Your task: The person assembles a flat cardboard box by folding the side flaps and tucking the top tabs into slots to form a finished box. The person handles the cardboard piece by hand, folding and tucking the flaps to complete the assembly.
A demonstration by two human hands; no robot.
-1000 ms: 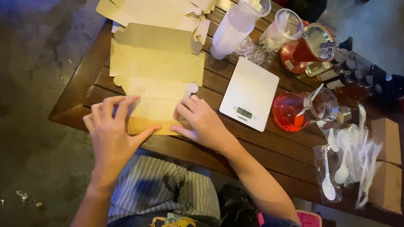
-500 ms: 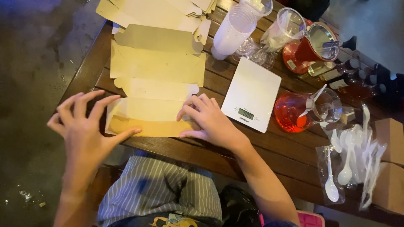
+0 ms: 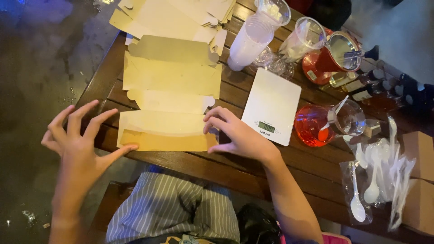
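A flat cardboard box blank (image 3: 169, 101) lies unfolded on the slatted wooden worktop (image 3: 217, 167), its near edge strip (image 3: 167, 141) already folded over and lying darker against the pale sheet. The right hand (image 3: 237, 135) rests with fingers curled and fingertips pressing on the right end of that near fold, holding it down. The left hand (image 3: 74, 140) hangs off the worktop's left edge with fingers spread wide, only the thumb tip touching the left end of the folded strip; it grips nothing. Judging by the sheet, only this first near crease is made; the scalloped tabs and the far panels lie flat, so most of the folding seems left. More flat blanks (image 3: 176, 18) are piled at the far end. To the right sit a white kitchen scale (image 3: 271, 106), stacked clear plastic cups (image 3: 255, 36), a glass jug of red liquid (image 3: 323, 126), and a bag of white plastic spoons (image 3: 377, 176).
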